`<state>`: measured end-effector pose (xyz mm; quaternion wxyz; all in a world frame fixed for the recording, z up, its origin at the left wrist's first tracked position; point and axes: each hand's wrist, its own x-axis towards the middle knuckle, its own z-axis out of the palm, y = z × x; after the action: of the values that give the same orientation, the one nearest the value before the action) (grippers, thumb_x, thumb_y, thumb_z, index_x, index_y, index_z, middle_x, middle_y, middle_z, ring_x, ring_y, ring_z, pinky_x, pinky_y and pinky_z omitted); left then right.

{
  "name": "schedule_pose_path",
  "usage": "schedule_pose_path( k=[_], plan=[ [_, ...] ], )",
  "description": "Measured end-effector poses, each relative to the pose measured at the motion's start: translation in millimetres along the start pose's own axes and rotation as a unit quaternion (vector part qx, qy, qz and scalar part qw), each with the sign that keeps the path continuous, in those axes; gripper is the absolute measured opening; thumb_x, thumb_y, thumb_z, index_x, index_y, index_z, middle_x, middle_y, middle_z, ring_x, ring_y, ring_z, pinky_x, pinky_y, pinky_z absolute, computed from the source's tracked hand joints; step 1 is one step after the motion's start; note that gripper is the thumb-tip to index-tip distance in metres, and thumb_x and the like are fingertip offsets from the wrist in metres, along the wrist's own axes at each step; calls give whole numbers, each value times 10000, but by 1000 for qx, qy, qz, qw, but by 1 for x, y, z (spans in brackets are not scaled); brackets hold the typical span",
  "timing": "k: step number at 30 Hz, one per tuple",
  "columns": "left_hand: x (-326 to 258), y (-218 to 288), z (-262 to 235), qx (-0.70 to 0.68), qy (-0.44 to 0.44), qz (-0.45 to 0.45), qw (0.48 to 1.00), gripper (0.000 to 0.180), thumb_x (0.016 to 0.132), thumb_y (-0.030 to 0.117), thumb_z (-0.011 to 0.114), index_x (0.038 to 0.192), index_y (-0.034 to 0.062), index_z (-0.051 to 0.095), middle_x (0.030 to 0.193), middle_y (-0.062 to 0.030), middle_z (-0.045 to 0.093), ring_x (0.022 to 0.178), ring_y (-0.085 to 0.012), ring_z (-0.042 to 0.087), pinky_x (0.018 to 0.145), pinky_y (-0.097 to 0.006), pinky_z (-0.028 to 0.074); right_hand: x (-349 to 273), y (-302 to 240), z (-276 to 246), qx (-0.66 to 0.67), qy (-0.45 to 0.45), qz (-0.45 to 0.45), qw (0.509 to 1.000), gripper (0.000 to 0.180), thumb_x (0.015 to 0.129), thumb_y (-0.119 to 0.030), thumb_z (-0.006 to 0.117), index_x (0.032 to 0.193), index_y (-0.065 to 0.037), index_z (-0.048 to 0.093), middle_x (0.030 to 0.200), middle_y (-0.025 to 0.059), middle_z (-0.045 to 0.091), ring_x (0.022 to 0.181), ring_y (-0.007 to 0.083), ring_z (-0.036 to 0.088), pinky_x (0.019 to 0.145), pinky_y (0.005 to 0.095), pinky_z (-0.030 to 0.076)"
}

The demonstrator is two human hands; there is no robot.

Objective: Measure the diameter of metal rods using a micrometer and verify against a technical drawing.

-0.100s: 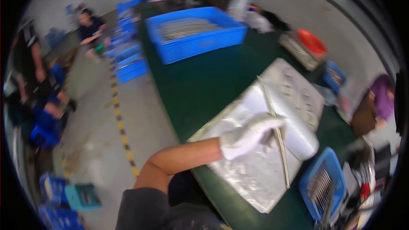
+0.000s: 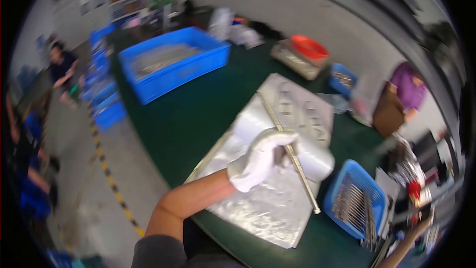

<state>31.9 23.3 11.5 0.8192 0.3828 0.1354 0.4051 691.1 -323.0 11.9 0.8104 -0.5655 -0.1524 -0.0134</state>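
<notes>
My left hand point(image 2: 265, 159), in a white glove, is closed around a long thin metal strip point(image 2: 301, 171). The strip slants above a roll of clear plastic film point(image 2: 315, 156) and the loose silvery film sheet point(image 2: 258, 218) spread from it. Under the roll lies a pale board point(image 2: 317, 100) with dark markings. At the lower right a forearm, apparently mine, reaches away from the lower edge to my right hand point(image 2: 425, 222). That hand is small and blurred among cluttered things, and its fingers do not show clearly.
A blue basket point(image 2: 329, 193) of metal strips stands right of the film. Farther back on the green table point(image 2: 198, 104) are a large blue crate point(image 2: 183, 72), a red bowl point(image 2: 310, 46) on a scale and a small blue basket point(image 2: 344, 72). Other people are at the left and far right.
The view has swung right, so the table things sit farther left. A forearm has come into sight at the lower right. My left hand still grips the strip.
</notes>
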Motion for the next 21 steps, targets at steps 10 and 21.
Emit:
schedule_pose_path(
  k=[10, 21],
  plan=[
    [36, -27, 22, -31, -87, -37, 995, 287, 885, 268, 519, 718, 39, 565, 588, -40, 491, 493, -122, 441, 449, -244, 346, -326, -81, 258, 175, -376, 170, 894, 426, 838, -288, 480, 1141, 7, 532, 956, 158, 603, 510, 200, 524, 403, 271, 414],
    [31, -37, 37, 27, -135, -128, 982, 333, 939, 308, 521, 777, 18, 543, 616, -53, 466, 520, -123, 403, 497, -251, 324, -374, -12, 325, 291, -516, 149, 792, 700, 875, -586, 419, 936, 85, 610, 816, 202, 666, 436, 126, 473, 407, 214, 368]
  ],
)
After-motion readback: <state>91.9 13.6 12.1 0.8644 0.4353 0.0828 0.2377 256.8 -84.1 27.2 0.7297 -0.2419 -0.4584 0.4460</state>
